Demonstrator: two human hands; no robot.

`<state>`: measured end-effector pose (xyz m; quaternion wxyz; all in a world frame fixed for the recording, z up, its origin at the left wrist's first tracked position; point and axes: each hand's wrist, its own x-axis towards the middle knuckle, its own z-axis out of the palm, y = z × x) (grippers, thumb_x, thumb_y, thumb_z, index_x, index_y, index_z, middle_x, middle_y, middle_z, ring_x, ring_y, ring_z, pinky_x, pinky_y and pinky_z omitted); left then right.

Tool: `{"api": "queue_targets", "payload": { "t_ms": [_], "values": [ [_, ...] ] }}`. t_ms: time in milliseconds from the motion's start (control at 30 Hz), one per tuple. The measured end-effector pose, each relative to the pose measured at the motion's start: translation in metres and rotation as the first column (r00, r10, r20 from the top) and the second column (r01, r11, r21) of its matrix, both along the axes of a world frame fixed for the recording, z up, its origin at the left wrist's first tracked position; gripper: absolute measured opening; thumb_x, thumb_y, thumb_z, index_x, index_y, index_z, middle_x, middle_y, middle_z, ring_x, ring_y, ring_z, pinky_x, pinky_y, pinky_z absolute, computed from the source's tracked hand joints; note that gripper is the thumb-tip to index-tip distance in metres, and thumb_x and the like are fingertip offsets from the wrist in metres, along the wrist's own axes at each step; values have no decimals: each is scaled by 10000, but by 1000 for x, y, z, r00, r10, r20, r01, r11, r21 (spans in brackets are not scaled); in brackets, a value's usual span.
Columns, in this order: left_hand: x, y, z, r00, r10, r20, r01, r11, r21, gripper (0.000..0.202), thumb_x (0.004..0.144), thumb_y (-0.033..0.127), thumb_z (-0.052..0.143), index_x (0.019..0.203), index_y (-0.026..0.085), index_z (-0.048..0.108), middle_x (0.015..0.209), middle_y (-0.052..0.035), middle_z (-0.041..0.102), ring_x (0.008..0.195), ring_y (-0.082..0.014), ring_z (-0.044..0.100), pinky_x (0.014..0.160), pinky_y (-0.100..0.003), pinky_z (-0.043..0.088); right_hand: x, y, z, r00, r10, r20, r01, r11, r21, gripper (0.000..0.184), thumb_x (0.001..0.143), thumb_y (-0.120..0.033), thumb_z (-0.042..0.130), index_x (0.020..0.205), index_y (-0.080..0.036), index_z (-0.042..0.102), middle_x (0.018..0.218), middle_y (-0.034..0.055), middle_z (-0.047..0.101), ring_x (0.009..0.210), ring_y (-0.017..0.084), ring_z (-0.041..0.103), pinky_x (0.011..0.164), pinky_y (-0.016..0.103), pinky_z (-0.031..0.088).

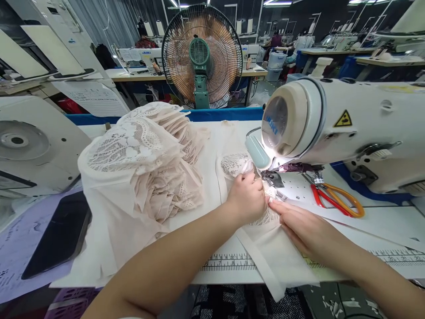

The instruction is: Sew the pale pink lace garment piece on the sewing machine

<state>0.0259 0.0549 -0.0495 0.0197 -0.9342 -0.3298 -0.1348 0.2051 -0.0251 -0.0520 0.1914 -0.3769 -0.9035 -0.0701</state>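
A cream lace bra piece (232, 164) lies under the presser foot (272, 179) of a white sewing machine (358, 119). My left hand (247, 197) is closed, its fingers gripping the lace just left of the foot. In front of the foot, my right hand (299, 223) rests on the same piece with fingers stretched forward, the tips almost meeting my left hand. A plain cream band of the piece hangs over the table's front edge. The machine's lamp brightly lights the stitching area; the needle point cannot be made out.
A pile of cream lace pieces (142, 164) stands left. Scissors (345, 201) with red and orange handles lie right of the foot. A phone (61, 232) rests on papers at far left. A ruler strip (229, 262) runs along the front edge. Behind the table stands a fan (201, 57).
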Motion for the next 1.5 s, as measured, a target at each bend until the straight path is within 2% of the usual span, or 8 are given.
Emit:
{"api": "queue_targets", "payload": {
  "t_ms": [567,733,800,867,967,1200,1400,1500],
  "values": [
    [1,3,2,996,73,-49,-74,997,-5,388,900,341,347,1017,131,652,1101,-91,613,1104,-276,465,872,-434,379,4,7,-3,999,6,-41,-8,998,-59,323,896,-98,339,1187,-107,479,1228,135,569,1174,227,510,923,401,526],
    [-1,7,1,999,46,-22,-45,998,41,363,886,320,376,981,107,654,1235,-110,552,1096,-263,475,904,-428,380,2,4,-1,994,1,-113,-7,999,-53,254,894,-98,356,1091,-148,509,1165,121,605,1122,214,549,896,407,537],
    [-2,10,1,999,-34,-25,36,996,81,326,886,244,359,922,110,655,1147,-107,596,1062,-240,497,922,-403,373,0,3,0,988,-14,-155,10,1000,-26,180,894,-93,373,991,-162,508,1123,119,620,1091,213,566,883,407,537],
    [-3,13,3,992,-108,-64,114,989,90,334,885,171,322,831,123,648,920,-84,639,948,-209,536,909,-374,379,-2,2,1,979,-30,-204,32,999,7,127,896,-96,393,935,-171,487,1091,117,627,1059,213,579,863,401,538],
    [-5,16,9,983,-125,-134,136,988,74,320,869,129,325,821,125,642,735,-54,591,786,-183,546,862,-364,400,-5,4,0,973,-35,-229,42,999,29,128,897,-94,395,964,-172,470,1016,100,639,979,201,604,810,382,546],
    [-7,14,12,978,-136,-158,153,983,101,349,853,81,313,721,145,629,859,-63,611,902,-211,537,883,-420,386,-10,7,-4,982,-11,-190,6,1000,-25,165,892,-66,369,969,-174,468,916,65,636,878,185,611,772,370,531],
    [-7,12,8,977,-128,-168,135,990,28,317,875,160,313,946,119,620,849,-63,599,791,-182,542,926,-397,376,-10,7,5,977,-23,-213,14,999,-40,146,894,-88,368,932,-195,460,891,63,627,822,187,594,709,338,491],
    [-7,9,12,978,-96,-183,97,995,-5,348,899,257,318,1015,106,608,899,-87,581,833,-203,538,899,-399,382,-8,9,10,973,-37,-230,30,999,-30,106,914,-141,373,912,-203,460,886,62,620,802,186,577,709,337,462]
  ]
}}
